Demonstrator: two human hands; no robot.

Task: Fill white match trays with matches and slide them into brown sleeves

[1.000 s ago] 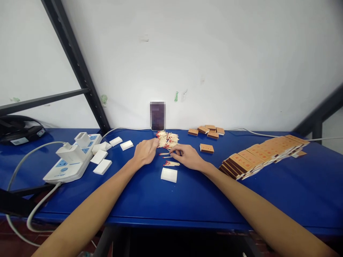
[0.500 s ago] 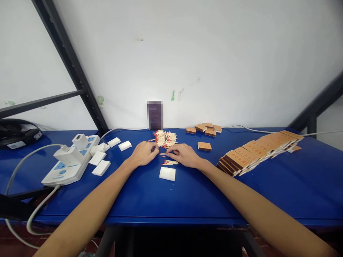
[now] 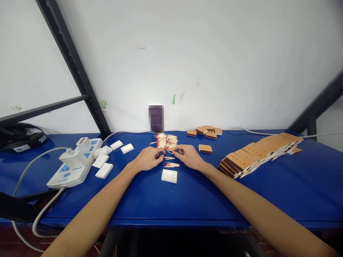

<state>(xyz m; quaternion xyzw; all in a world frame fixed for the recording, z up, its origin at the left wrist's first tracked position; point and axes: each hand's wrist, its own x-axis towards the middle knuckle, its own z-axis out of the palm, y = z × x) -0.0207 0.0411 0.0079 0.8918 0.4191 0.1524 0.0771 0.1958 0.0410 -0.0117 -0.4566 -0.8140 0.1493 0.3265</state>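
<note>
A pile of red-tipped matches (image 3: 167, 141) lies on the blue table (image 3: 171, 200) near the wall. My left hand (image 3: 148, 159) rests just in front of the pile, fingers curled and pinched at a match or two. My right hand (image 3: 189, 156) sits opposite, fingertips pinched together at the pile's near edge. Between the hands lie a few loose matches (image 3: 171, 164) in a small bundle. A white inner matchbox tray (image 3: 169, 176) sits just in front of them.
Several white trays (image 3: 104, 161) lie at the left beside a white power strip (image 3: 73, 163) with a grey cable. A row of brown matchbox sleeves (image 3: 258, 153) stretches at the right. More brown boxes (image 3: 206, 132) lie near the wall, one box (image 3: 205, 149) closer.
My left hand has drawn back from the match pile toward the middle, and both hands have come closer together over the loose matches. The view shifted slightly.
</note>
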